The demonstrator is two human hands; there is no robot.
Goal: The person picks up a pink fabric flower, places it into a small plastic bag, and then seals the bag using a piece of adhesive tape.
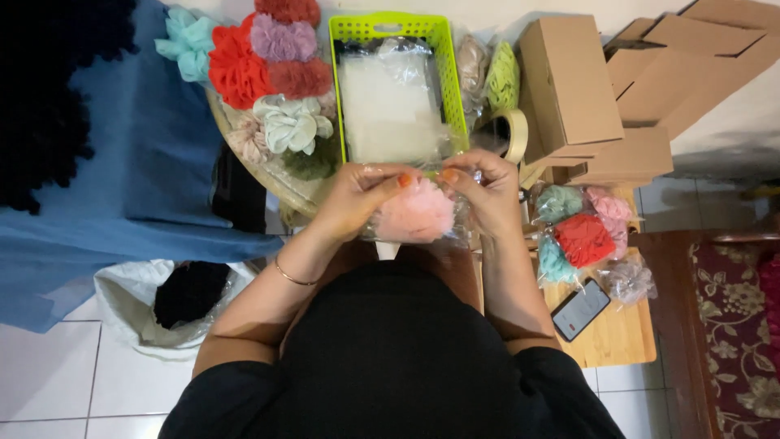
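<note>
Both hands pinch a clear bag [455,223] holding a pink scrunchie [414,213]. Left hand [357,195] and right hand [483,191] grip its top edge, just before a green basket [443,49].

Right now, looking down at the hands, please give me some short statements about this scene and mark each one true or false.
1. Both hands hold a pink scrunchie inside a clear plastic bag. True.
2. The green basket is filled with red scrunchies. False: it holds clear plastic bags.
3. A phone lies on the wooden table on the person's right. True.
4. The left hand holds the roll of tape. False: the tape rests beyond the right hand, untouched.
5. The cardboard boxes lie on the person's left. False: they are on the right.
</note>
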